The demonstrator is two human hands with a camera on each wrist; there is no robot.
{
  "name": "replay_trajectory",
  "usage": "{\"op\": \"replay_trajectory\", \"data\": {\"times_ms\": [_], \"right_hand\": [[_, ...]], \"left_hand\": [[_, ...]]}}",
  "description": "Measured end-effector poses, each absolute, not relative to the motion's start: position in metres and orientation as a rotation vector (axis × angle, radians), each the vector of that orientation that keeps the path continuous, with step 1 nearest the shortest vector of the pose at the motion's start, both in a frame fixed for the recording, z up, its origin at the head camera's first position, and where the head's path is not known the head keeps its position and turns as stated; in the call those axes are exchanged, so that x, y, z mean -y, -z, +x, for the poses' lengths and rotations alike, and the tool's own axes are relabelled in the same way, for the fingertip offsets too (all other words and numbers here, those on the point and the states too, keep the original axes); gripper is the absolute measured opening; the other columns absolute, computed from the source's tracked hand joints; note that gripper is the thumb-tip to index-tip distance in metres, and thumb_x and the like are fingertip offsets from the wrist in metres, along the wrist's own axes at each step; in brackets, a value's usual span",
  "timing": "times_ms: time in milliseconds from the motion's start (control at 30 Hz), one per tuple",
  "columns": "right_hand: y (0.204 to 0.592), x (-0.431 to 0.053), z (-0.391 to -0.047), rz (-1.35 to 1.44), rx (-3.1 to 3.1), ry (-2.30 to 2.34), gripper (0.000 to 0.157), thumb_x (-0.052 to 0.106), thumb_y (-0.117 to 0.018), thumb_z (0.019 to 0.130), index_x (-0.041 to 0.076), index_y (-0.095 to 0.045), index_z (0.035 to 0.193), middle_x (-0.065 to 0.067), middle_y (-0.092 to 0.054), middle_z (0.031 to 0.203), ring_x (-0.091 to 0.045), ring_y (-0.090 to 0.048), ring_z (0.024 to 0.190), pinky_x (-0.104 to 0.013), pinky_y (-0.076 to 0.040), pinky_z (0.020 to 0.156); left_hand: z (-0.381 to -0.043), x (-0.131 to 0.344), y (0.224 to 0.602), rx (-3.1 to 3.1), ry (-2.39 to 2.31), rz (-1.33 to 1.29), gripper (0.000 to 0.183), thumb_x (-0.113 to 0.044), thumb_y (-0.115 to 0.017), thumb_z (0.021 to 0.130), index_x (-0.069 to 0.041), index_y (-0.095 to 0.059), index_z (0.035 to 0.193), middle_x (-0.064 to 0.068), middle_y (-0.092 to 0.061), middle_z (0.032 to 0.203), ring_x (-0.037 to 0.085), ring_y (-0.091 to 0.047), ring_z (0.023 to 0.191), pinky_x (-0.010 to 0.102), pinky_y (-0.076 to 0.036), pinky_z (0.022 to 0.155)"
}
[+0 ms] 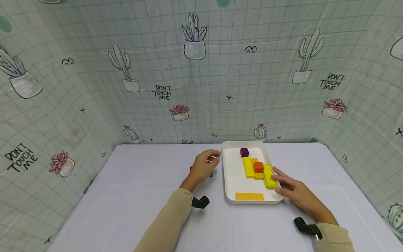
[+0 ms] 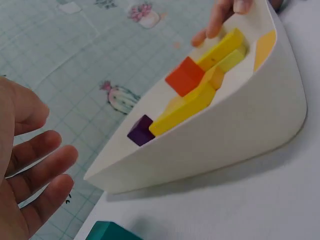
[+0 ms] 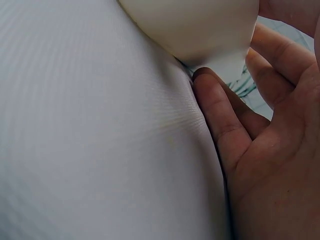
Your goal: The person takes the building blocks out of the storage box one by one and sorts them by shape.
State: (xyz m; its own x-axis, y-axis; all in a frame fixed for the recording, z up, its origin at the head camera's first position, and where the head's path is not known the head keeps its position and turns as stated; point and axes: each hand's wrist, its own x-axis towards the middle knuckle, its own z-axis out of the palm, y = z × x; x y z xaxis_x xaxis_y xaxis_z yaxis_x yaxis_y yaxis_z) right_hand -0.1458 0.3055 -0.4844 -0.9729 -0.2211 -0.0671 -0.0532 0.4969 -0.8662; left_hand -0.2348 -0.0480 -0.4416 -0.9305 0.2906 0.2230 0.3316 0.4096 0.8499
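My left hand (image 1: 204, 164) hovers just left of the white tray (image 1: 231, 175), its fingers loosely bent around nothing. Beneath it on the table, a red block (image 1: 190, 168) and a teal block (image 2: 112, 231) are partly hidden. My right hand (image 1: 292, 189) rests at the tray's right rim, with fingertips over the edge beside a bright yellow block (image 1: 268, 175). Inside the tray are a purple cube (image 1: 244, 152), another yellow block (image 1: 248, 168) and a red-orange cube (image 1: 258, 167) on an orange-yellow block (image 1: 259, 176). A long orange-yellow block (image 1: 249, 196) lies along the front wall.
A white cloth covers the table (image 1: 141, 175). Behind it and at both sides hangs a gridded curtain (image 1: 217, 77) printed with potted plants. Black wrist mounts (image 1: 200, 202) sit near both sleeves.
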Motion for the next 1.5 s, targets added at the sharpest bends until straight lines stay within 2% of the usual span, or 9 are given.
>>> {"op": "replay_trajectory", "data": {"times_ms": [200, 467, 600, 967, 1233, 1267, 1367, 1500], "right_hand": [[0.483, -0.306, -0.146, -0.241, -2.555, 1.496, 0.056, 0.035, -0.067, 0.096, 0.012, -0.053, 0.145, -0.001, -0.017, 0.166, -0.038, -0.016, 0.150, 0.000, -0.025, 0.093], [0.485, -0.307, -0.145, -0.221, -2.544, 1.507, 0.057, 0.037, -0.069, 0.095, 0.013, -0.054, 0.145, 0.000, -0.018, 0.166, -0.037, -0.015, 0.150, 0.000, -0.024, 0.092], [0.486, -0.307, -0.144, -0.242, -2.569, 1.492, 0.056, 0.037, -0.069, 0.095, 0.013, -0.055, 0.144, -0.001, -0.020, 0.165, -0.037, -0.018, 0.150, 0.000, -0.025, 0.093], [0.485, -0.306, -0.145, -0.407, -2.702, 1.392, 0.054, 0.033, -0.068, 0.096, 0.016, -0.054, 0.145, -0.004, -0.032, 0.161, -0.041, -0.029, 0.144, -0.003, -0.026, 0.097], [0.483, -0.307, -0.144, -0.431, -2.702, 1.426, 0.052, 0.028, -0.068, 0.097, 0.011, -0.054, 0.144, -0.010, -0.035, 0.159, -0.042, -0.035, 0.141, -0.005, -0.029, 0.097], [0.484, -0.307, -0.144, -0.437, -2.699, 1.437, 0.052, 0.028, -0.068, 0.097, 0.011, -0.054, 0.144, -0.010, -0.035, 0.159, -0.041, -0.036, 0.141, -0.005, -0.030, 0.097], [0.485, -0.307, -0.145, -0.473, -2.693, 1.465, 0.052, 0.025, -0.068, 0.097, 0.009, -0.054, 0.144, -0.010, -0.035, 0.159, -0.017, -0.038, 0.140, -0.005, -0.031, 0.097], [0.485, -0.307, -0.144, -0.490, -2.682, 1.481, 0.053, 0.024, -0.068, 0.097, 0.008, -0.052, 0.145, -0.011, -0.034, 0.159, -0.018, -0.038, 0.141, -0.005, -0.030, 0.098]], "left_hand": [[-0.236, 0.024, 0.438, 2.654, 1.634, -0.553, 0.025, -0.025, -0.061, 0.101, -0.016, -0.068, 0.124, -0.005, -0.065, 0.115, 0.015, -0.060, 0.101, 0.028, -0.055, 0.084], [-0.240, 0.001, 0.437, 2.769, 1.611, -0.556, 0.026, -0.025, -0.063, 0.100, -0.014, -0.068, 0.123, -0.008, -0.066, 0.107, 0.013, -0.059, 0.098, 0.025, -0.054, 0.081], [-0.241, -0.008, 0.438, 2.813, 1.615, -0.580, 0.024, -0.024, -0.065, 0.099, -0.017, -0.069, 0.121, -0.009, -0.066, 0.105, 0.012, -0.059, 0.096, 0.023, -0.054, 0.082], [-0.239, -0.028, 0.440, 2.832, 1.636, -0.667, 0.026, -0.019, -0.066, 0.098, -0.010, -0.069, 0.122, -0.008, -0.065, 0.100, 0.010, -0.058, 0.090, 0.020, -0.052, 0.082], [-0.241, -0.043, 0.440, 2.885, 1.599, -0.742, 0.027, -0.020, -0.070, 0.095, -0.013, -0.069, 0.121, -0.009, -0.066, 0.102, 0.008, -0.059, 0.092, 0.020, -0.053, 0.080], [-0.242, -0.044, 0.440, 2.895, 1.594, -0.744, 0.027, -0.020, -0.071, 0.094, -0.014, -0.069, 0.121, -0.009, -0.066, 0.103, 0.008, -0.060, 0.092, 0.020, -0.053, 0.080], [-0.243, -0.048, 0.442, 2.923, 1.579, -0.738, 0.029, -0.020, -0.073, 0.092, -0.016, -0.069, 0.121, -0.009, -0.065, 0.106, 0.008, -0.059, 0.092, 0.021, -0.053, 0.080], [-0.245, -0.052, 0.443, 2.941, 1.574, -0.758, 0.032, -0.020, -0.074, 0.091, -0.015, -0.069, 0.122, -0.006, -0.065, 0.111, 0.009, -0.059, 0.093, 0.021, -0.053, 0.080]]}}
